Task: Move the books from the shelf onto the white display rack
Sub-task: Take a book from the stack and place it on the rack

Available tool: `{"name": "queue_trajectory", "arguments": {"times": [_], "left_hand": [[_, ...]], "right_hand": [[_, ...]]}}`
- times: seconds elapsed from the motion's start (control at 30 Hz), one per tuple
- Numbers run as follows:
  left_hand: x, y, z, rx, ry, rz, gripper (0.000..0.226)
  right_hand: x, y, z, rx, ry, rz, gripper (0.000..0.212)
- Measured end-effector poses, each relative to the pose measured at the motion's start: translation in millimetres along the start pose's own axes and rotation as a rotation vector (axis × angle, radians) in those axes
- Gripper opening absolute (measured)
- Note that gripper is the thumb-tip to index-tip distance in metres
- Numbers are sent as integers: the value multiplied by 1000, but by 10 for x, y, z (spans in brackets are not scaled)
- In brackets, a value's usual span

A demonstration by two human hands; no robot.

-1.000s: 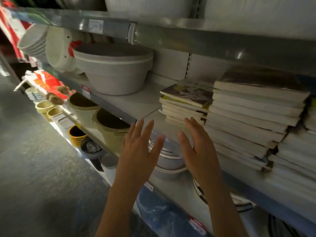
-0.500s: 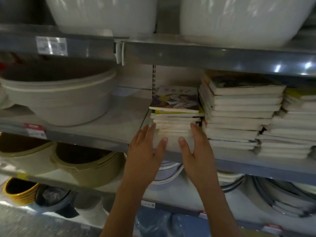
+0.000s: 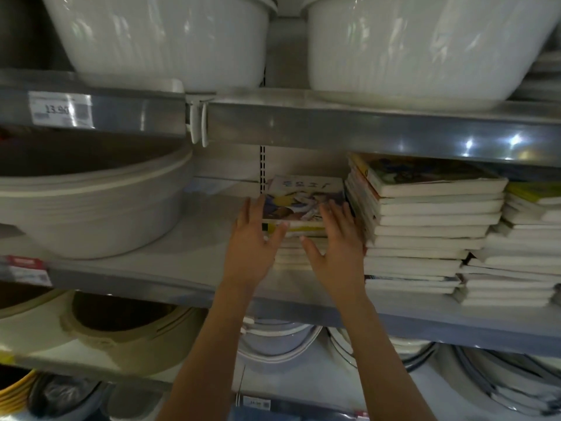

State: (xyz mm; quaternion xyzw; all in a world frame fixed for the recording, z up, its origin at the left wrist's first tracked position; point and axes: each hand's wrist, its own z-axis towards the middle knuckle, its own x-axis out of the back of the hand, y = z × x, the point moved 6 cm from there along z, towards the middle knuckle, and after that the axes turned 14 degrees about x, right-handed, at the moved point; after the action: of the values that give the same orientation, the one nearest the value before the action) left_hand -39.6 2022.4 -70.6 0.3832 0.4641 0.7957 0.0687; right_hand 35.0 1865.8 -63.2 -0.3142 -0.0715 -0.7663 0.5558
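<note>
The small stack of books (image 3: 299, 226) on the shelf (image 3: 194, 268), just left of the taller stack (image 3: 425, 220), is flanked by the left hand (image 3: 253, 250) and right hand (image 3: 338, 253), fingers spread wide, nothing yet gripped. Pick-up is judged next: closing inward on both sides. Earlier, both hands were nearer the shelf's front edge.

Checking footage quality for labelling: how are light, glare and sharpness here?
Head view: dim overall; bright glare spots on the grey metal shelf edge; glossy streaks on the white plastic basins; wide-angle bending at edges; left hand, right hand and short book stack slightly soft.
</note>
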Motion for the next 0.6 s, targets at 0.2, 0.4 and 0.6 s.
{"name": "queue_trajectory", "arguments": {"times": [0.2, 0.4, 0.6], "left_hand": [[-162, -51, 189, -267, -69, 144, 78], [-144, -135, 317, -410, -116, 5, 65], [-118, -160, 380, -446, -156, 4, 62]], "right_hand": [[-97, 85, 0, 104, 30, -237, 58], [-100, 117, -15, 65, 40, -216, 56], [-98, 90, -15, 107, 65, -269, 45]]}}
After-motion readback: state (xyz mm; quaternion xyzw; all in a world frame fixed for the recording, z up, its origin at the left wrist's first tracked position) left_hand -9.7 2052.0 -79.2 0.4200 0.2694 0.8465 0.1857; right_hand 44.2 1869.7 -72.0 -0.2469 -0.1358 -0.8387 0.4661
